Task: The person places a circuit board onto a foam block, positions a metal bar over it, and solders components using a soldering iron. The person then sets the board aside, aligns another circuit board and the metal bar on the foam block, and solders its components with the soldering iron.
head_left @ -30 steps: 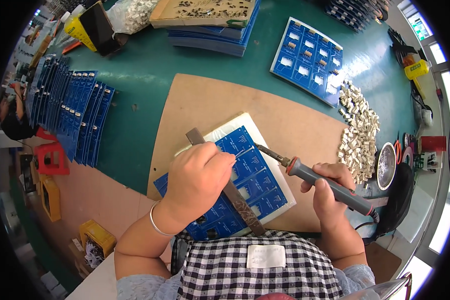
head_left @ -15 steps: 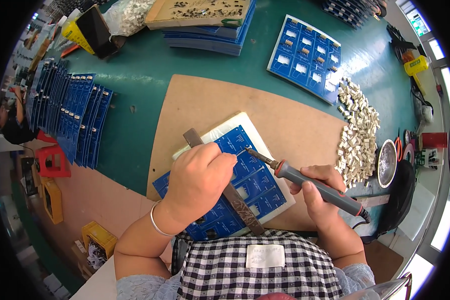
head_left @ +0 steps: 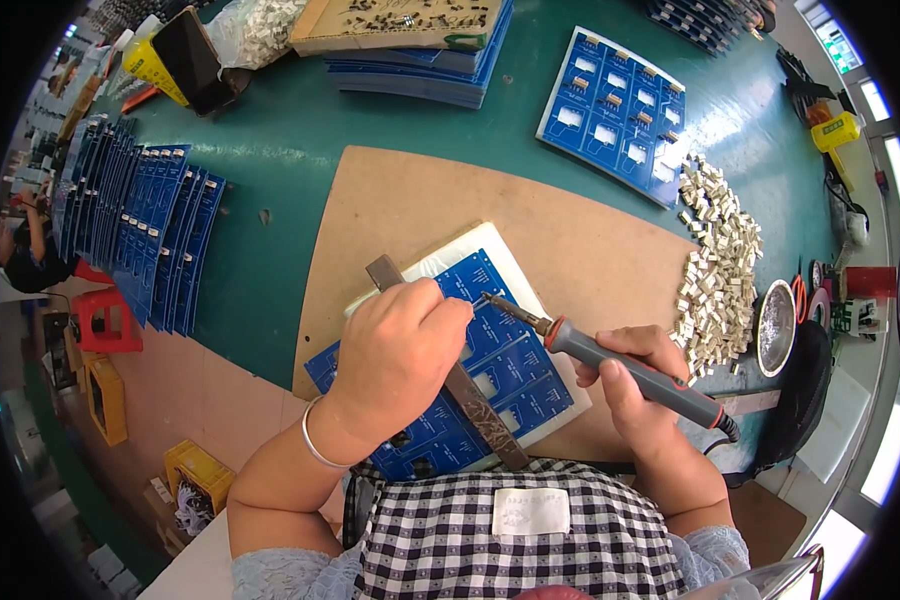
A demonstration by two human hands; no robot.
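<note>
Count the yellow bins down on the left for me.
2. One yellow bin is just below the red stool in the picture; the other yellow bin is lower and further right, with pale stringy scraps inside. More could be hidden under the table.

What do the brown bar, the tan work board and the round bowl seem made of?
Brown bar: perhaps wood or metal, mostly matte, with pale scratches.
Tan work board: probably fibreboard, dull, plain face without visible grain.
Round bowl: likely metal, shiny, silvery rim.

Tiny white print on the blue circuit board (head_left: 510,352), faint marks on the white patch (head_left: 530,512), illegible.
</note>
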